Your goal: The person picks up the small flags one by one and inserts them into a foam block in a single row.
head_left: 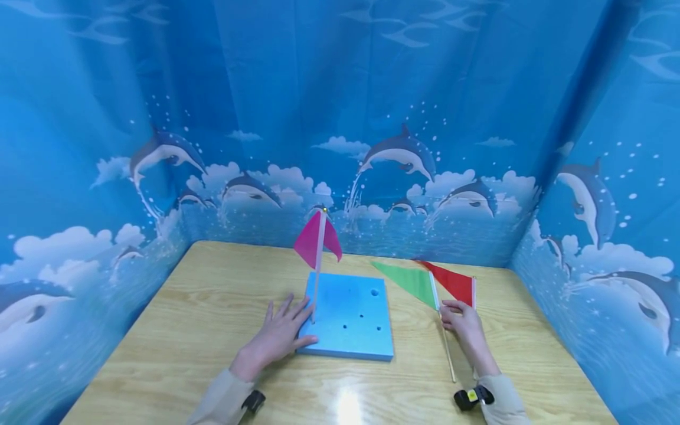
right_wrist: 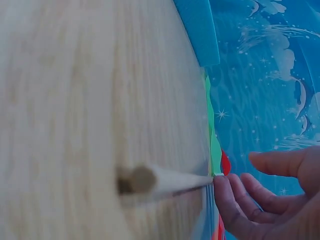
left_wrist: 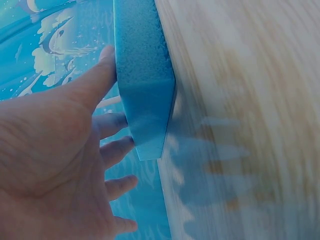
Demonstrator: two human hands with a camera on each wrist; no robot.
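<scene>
A blue foam board [head_left: 361, 295] with several holes lies on the table. A pink flag [head_left: 308, 243] stands in it near its left edge, its stick nearly upright. My left hand [head_left: 276, 336] rests on the board's left side with fingers spread, thumb and fingertips touching it in the left wrist view. To the right a green flag [head_left: 411, 283] lies flat, its wooden stick [head_left: 448, 353] pointing toward me. My right hand [head_left: 464, 324] is at the top of that stick; in the right wrist view the fingertips touch it and the thumb stands apart. A red flag [head_left: 455, 282] lies beside it, its stick mostly hidden by the hand.
The wooden table [head_left: 175, 330] has a curtain [head_left: 297, 88] with dolphins hanging behind it and along both sides. A larger hole [head_left: 374, 292] is near the board's far right corner. Light glares off the table's front.
</scene>
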